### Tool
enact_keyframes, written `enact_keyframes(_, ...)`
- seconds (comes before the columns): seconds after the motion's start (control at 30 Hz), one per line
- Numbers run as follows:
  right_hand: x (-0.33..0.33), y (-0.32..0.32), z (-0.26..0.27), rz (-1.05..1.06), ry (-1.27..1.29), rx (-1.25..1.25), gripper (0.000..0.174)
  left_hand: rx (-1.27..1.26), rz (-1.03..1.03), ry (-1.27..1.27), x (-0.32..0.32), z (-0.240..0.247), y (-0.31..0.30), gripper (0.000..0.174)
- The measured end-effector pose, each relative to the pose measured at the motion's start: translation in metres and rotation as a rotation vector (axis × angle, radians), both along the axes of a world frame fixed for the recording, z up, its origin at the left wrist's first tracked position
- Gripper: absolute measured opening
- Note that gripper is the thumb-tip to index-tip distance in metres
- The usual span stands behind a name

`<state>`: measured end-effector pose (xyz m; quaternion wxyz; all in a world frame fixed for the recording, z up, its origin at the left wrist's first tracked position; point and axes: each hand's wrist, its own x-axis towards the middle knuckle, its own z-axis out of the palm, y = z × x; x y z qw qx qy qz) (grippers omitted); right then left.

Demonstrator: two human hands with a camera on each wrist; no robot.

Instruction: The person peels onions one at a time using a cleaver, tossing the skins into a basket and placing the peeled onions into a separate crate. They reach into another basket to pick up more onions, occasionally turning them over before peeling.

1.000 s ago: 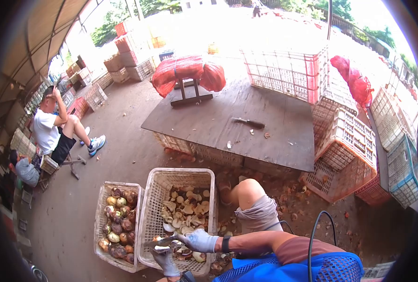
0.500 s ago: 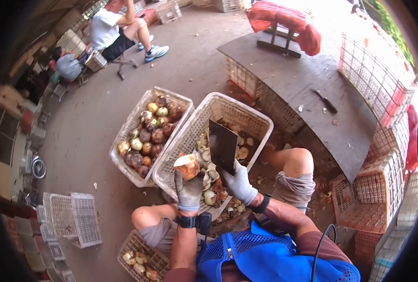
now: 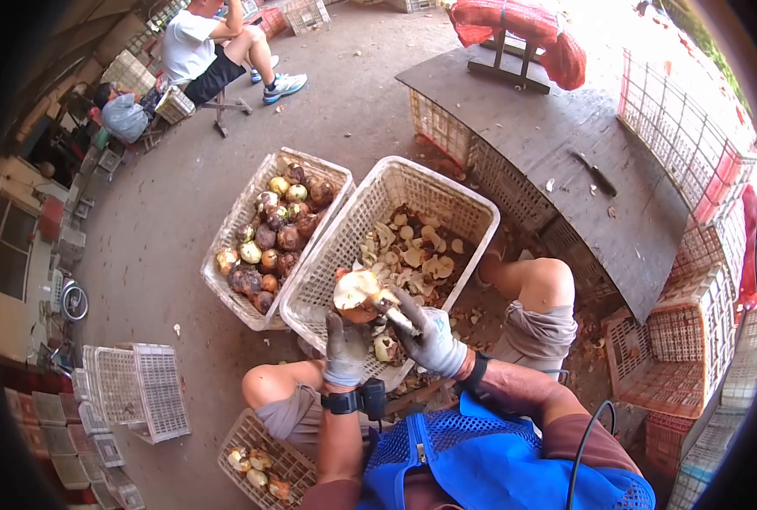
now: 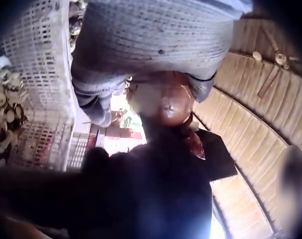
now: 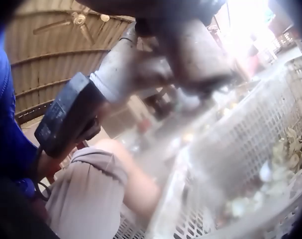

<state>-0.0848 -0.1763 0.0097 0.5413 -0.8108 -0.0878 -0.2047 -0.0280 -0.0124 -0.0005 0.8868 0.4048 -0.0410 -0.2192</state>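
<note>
A partly cut onion (image 3: 357,291), its pale inside facing up, sits in the grip of my gloved left hand (image 3: 344,348) above the larger crate's near end. In the left wrist view, brown skin still covers much of this onion (image 4: 180,104). My gloved right hand (image 3: 434,338) is curled round a cleaver, seen nearly edge-on in the head view, with its fingers right at the onion's side. The cleaver's dark broad blade (image 4: 220,159) shows beside the onion in the left wrist view. Below, the larger white crate (image 3: 336,246) contains pale onion trimmings (image 3: 417,251).
A second crate (image 3: 213,285) of whole onions stands alongside. Several peeled onions lie in a small basket (image 3: 298,455) by my left knee. A knife (image 3: 598,177) lies on the dark tabletop (image 3: 515,110). Stacked crates (image 3: 663,357) stand at right; a seated person (image 3: 200,51) is farther off.
The head view has swung left and down. My right hand has brought the cleaver from over the crate across to the onion, its blade turning edge-on. The left hand keeps the onion raised.
</note>
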Motion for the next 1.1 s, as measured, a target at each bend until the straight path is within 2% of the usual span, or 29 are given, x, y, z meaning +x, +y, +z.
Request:
enact_keyframes(0.03, 0.001, -0.002, 0.004, 0.003, -0.063, -0.087, 0.062, 0.001, -0.072, 0.043, 0.001, 0.012, 0.007, 0.087)
enact_keyframes(0.07, 0.004, -0.001, -0.006, 0.014, -0.119, -0.158, 0.066, -0.208, -0.225, 0.152, 0.01, -0.005, 0.018, 0.084)
enact_keyframes(0.13, 0.005, -0.003, -0.008, 0.063, -0.13, -0.248, 0.067, -0.19, -0.244, 0.418, 0.01, -0.013, 0.032, 0.074)
enact_keyframes(0.17, 0.005, -0.003, -0.009, 0.09, -0.115, -0.256, 0.067, -0.175, -0.202, 0.434, 0.007, 0.001, 0.026, 0.072)
enact_keyframes(0.27, 0.009, -0.005, -0.009, 0.144, -0.08, -0.091, 0.066, -0.16, -0.107, 0.337, 0.002, -0.01, 0.024, 0.067)
enact_keyframes(0.37, 0.012, -0.008, -0.006, 0.198, -0.039, -0.036, 0.067, -0.256, -0.051, 0.312, 0.004, -0.027, 0.02, 0.06)
enact_keyframes(0.4, 0.013, -0.005, -0.01, 0.168, -0.039, 0.0, 0.049, -0.227, 0.022, 0.335, 0.005, -0.028, 0.018, 0.057)
enact_keyframes(0.5, 0.005, -0.001, -0.013, 0.19, 0.645, 0.631, 0.027, -0.343, 0.096, 0.494, 0.0, -0.016, 0.011, 0.051)
enact_keyframes(0.53, 0.009, 0.0, -0.017, 0.082, 0.588, 0.568, 0.017, -0.266, 0.152, 0.499, -0.003, -0.01, 0.003, 0.047)
enact_keyframes(0.57, 0.015, -0.002, -0.019, 0.039, 0.526, 0.528, 0.016, -0.272, 0.142, 0.509, -0.004, -0.013, 0.004, 0.047)
enact_keyframes(0.63, 0.016, -0.007, -0.02, 0.073, 0.642, 0.543, 0.026, -0.283, 0.121, 0.525, -0.002, -0.02, 0.005, 0.046)
enact_keyframes(0.67, 0.018, -0.01, -0.018, 0.072, 0.519, 0.4, 0.031, -0.246, 0.171, 0.519, -0.002, -0.015, -0.001, 0.045)
enact_keyframes(0.73, 0.017, -0.013, -0.014, 0.072, 0.279, 0.117, 0.043, -0.178, 0.13, 0.48, 0.001, -0.023, 0.003, 0.046)
enact_keyframes(0.83, 0.014, -0.015, -0.003, 0.076, 0.207, 0.046, 0.056, -0.082, 0.023, 0.448, 0.003, -0.01, 0.009, 0.047)
enact_keyframes(0.87, 0.016, -0.008, -0.006, 0.049, 0.099, 0.198, 0.05, -0.064, -0.028, 0.421, 0.004, -0.011, 0.012, 0.048)
enact_keyframes(0.97, 0.02, -0.024, -0.005, 0.17, 0.65, 0.365, 0.045, -0.022, -0.082, 0.354, 0.004, -0.014, 0.015, 0.048)
enact_keyframes(1.0, 0.022, -0.026, -0.011, 0.124, 0.517, 0.316, 0.041, -0.013, -0.118, 0.372, 0.005, -0.018, 0.019, 0.048)
enact_keyframes(1.1, 0.02, -0.026, -0.016, 0.166, 0.302, 0.198, 0.046, 0.01, -0.182, 0.331, 0.006, -0.02, 0.02, 0.052)
